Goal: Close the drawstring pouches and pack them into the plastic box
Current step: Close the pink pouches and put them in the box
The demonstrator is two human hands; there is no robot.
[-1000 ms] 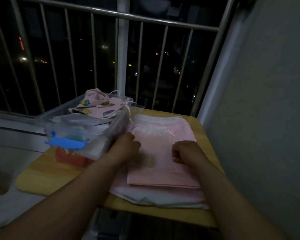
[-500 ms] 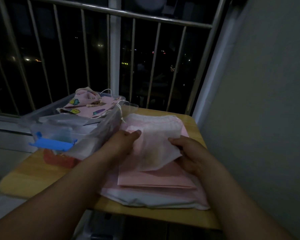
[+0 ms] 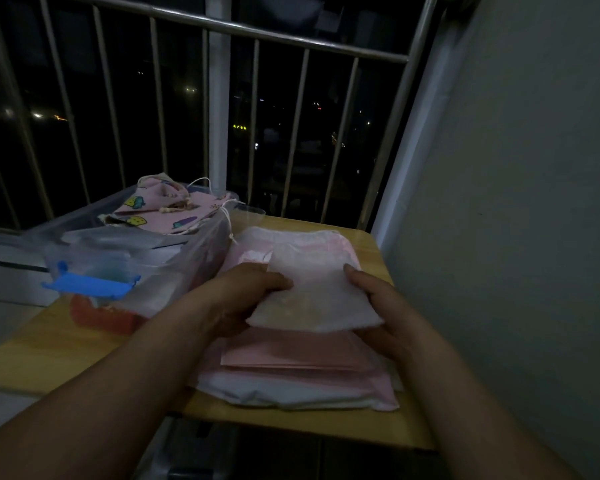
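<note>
Fingers (image 3: 276,282) of the left hand (image 3: 250,303) and right hand (image 3: 381,306) grip opposite side edges of a sheer, whitish, roughly square drawstring pouch (image 3: 312,296), held flat just above a stack of pink pouches (image 3: 291,355); its mouth end cannot be told. Round-cornered wooden tabletop (image 3: 49,344) beside a metal balcony railing (image 3: 291,39) and plain wall (image 3: 516,202). Translucent plastic box (image 3: 187,265), at left, holds printed pouches (image 3: 174,213).

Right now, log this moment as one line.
left hand: holds white pouch | right hand: holds white pouch | plastic box: printed pouches inside
</note>
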